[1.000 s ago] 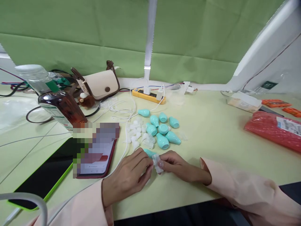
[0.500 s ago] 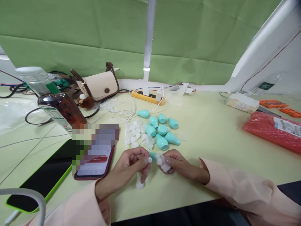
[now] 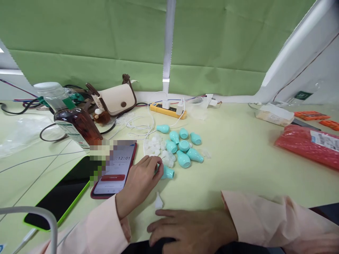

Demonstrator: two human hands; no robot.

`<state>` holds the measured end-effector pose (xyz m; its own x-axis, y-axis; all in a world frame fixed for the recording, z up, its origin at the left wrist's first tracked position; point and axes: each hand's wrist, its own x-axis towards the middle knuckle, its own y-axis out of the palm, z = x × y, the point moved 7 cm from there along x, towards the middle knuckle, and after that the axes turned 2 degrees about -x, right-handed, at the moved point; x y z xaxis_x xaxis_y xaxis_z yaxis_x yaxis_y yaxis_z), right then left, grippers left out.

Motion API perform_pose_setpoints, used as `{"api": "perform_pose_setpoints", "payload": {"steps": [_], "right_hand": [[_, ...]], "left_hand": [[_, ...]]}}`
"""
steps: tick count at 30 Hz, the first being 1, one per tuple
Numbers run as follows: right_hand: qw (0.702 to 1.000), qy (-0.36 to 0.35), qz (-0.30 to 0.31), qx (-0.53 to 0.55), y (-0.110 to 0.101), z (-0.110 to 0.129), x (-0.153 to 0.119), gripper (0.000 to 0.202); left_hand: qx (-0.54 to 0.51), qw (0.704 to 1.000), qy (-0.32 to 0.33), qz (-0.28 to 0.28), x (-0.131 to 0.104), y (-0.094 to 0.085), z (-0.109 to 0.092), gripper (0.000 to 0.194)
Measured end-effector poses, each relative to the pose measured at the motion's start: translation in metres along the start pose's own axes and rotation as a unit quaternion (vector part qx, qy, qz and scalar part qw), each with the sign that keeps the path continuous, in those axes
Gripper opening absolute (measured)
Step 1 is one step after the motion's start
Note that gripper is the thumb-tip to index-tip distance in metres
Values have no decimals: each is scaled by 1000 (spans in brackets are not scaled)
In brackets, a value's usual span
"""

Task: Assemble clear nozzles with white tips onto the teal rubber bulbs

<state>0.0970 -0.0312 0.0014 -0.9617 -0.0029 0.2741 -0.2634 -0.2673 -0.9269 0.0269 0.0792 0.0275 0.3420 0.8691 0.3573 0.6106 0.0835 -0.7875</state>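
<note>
My left hand point(image 3: 141, 180) reaches over the near edge of a pile of small translucent white parts point(image 3: 154, 144), its fingers pinched together; what they hold, if anything, is hidden. Right beside its fingertips a turquoise bulb-shaped piece point(image 3: 168, 173) lies with its open end to the right. Several more turquoise pieces point(image 3: 183, 158) are grouped just beyond. My right hand point(image 3: 194, 229) is low at the table's front edge, palm down, fingers spread and pointing left, with nothing seen in it. A single translucent white part point(image 3: 159, 201) lies between my hands.
On the left are a phone with a lit screen point(image 3: 113, 176), a green-edged phone point(image 3: 63, 192), a bottle of dark liquid point(image 3: 76, 123) and a cream bag point(image 3: 116, 98). A yellow power strip point(image 3: 166, 110) lies behind; a red package point(image 3: 307, 144) is at right.
My hands have parted. The left moved up to the white pile, and the right came down to the table edge, without the white parts it held. The near turquoise piece now shows more fully.
</note>
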Motion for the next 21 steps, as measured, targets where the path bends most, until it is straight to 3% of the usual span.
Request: {"api": "perform_pose_setpoints", "payload": {"steps": [3,7,10,15,21], "right_hand": [[998,45,-23,-22,0,-16,3,29],[983,176,-49,26,-10,-48,-5,24],[970,229,-66,51,-19,-63,-12,18],[953,275,-117,54,-33,-89,-22,10],[944,294,-149,28,-41,-107,-32,9]], "left_hand": [[78,997,30,0,3,4,1,13],[69,997,21,13,7,5,10,16],[65,997,29,21,6,7,14,20],[65,996,41,38,3,14,11,30],[86,990,71,85,-3,23,-4,27]]}}
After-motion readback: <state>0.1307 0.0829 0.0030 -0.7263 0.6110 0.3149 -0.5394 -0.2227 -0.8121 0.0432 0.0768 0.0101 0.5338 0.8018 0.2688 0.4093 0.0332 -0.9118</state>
